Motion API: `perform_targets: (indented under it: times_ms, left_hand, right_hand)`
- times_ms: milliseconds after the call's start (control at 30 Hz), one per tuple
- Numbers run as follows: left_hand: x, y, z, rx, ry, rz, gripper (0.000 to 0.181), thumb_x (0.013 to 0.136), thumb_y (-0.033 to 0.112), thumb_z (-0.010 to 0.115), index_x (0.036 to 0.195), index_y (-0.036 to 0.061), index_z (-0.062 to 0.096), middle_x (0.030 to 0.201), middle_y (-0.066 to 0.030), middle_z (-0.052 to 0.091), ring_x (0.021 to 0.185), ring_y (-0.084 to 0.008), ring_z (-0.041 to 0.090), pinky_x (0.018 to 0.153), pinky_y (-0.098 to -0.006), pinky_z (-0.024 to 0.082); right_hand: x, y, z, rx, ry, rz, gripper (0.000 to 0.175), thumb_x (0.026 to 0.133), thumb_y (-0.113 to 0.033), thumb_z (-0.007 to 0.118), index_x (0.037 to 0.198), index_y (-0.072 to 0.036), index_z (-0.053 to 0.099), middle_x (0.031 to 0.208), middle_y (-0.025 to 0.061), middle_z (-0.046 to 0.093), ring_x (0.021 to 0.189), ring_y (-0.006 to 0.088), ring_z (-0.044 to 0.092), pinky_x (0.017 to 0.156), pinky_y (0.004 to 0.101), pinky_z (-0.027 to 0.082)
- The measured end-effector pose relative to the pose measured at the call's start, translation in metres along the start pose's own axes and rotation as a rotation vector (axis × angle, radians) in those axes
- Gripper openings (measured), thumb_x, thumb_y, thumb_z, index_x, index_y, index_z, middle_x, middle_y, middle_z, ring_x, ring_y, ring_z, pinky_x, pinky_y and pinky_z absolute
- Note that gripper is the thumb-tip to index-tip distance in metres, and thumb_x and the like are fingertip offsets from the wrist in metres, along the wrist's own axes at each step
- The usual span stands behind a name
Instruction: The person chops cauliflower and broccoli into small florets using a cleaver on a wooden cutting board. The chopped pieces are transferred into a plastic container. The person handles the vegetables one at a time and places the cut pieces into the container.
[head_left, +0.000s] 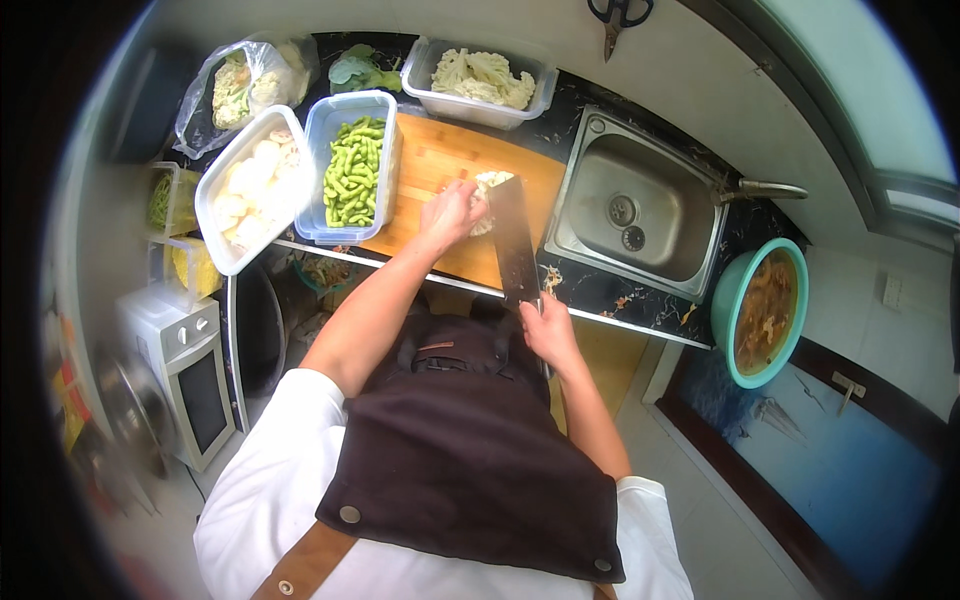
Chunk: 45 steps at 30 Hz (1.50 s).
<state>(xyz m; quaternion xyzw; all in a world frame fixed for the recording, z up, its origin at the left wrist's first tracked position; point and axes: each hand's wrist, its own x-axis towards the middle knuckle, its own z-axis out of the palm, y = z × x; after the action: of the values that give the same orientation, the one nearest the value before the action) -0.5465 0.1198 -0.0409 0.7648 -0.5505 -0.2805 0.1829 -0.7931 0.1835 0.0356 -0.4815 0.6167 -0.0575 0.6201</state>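
Note:
On a wooden cutting board (431, 146), my left hand (452, 215) grips a piece of cauliflower (491, 180) near the board's right part. My right hand (550, 328) is closed around the handle of a wide-bladed cleaver (514, 240), at the counter's front edge. The blade reaches away from me over the board, along the right side of the cauliflower, and hides part of it. Whether the edge touches the cauliflower I cannot tell.
Left of the board stand tubs of green soybean pods (352, 176) and pale slices (251, 187). Behind is a tub of cauliflower florets (484, 79). A steel sink (637, 202) and a turquoise basin (802, 315) of brownish liquid lie right. Scissors (613, 26) hang on the wall.

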Motion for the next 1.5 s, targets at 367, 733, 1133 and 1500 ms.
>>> perform_targets:
  times_ms: [367, 733, 1133, 1500]
  left_hand:
    - [-0.014, -0.004, -0.026, 0.068, -0.097, -0.05, 0.036, 0.086, 0.033, 0.06, 0.115, 0.0121, 0.064, 0.111, -0.0142, 0.061, 0.103, -0.0369, 0.062, 0.087, -0.0471, 0.05]
    - [-0.032, 0.014, -0.056, 0.197, -0.318, 0.316, 0.032, 0.08, 0.026, 0.065, 0.108, 0.011, 0.067, 0.14, -0.0151, 0.05, 0.089, -0.0384, 0.067, 0.076, -0.0488, 0.055]
    - [-0.029, 0.043, -0.006, 0.284, -0.471, 0.554, 0.025, 0.079, 0.023, 0.065, 0.099, 0.0089, 0.069, 0.149, -0.0111, 0.045, 0.079, -0.0339, 0.069, 0.066, -0.0467, 0.056]
    - [0.043, 0.003, -0.009, -0.646, -0.362, 0.107, 0.029, 0.079, 0.018, 0.07, 0.102, 0.0004, 0.071, 0.106, -0.0114, 0.067, 0.096, -0.0221, 0.066, 0.087, -0.0335, 0.051]
  right_hand:
    - [-0.003, 0.003, -0.009, -0.258, 0.196, -0.419, 0.013, 0.097, -0.014, 0.056, 0.095, -0.001, 0.058, 0.065, 0.0009, 0.055, 0.047, 0.0095, 0.05, 0.043, 0.0266, 0.041]
    - [-0.003, 0.006, -0.056, -0.019, 0.198, -0.166, 0.017, 0.094, -0.014, 0.057, 0.089, 0.002, 0.058, 0.064, 0.0097, 0.059, 0.056, 0.0175, 0.058, 0.054, 0.0348, 0.046]
    - [0.014, 0.02, -0.029, 0.245, 0.057, 0.025, 0.011, 0.096, -0.011, 0.058, 0.089, -0.002, 0.055, 0.064, 0.0017, 0.053, 0.045, 0.0098, 0.05, 0.041, 0.0263, 0.04]
    - [0.02, 0.027, -0.033, 0.352, 0.089, 0.069, 0.013, 0.095, -0.01, 0.058, 0.086, -0.003, 0.053, 0.062, 0.0028, 0.053, 0.044, 0.0115, 0.05, 0.04, 0.0271, 0.039]
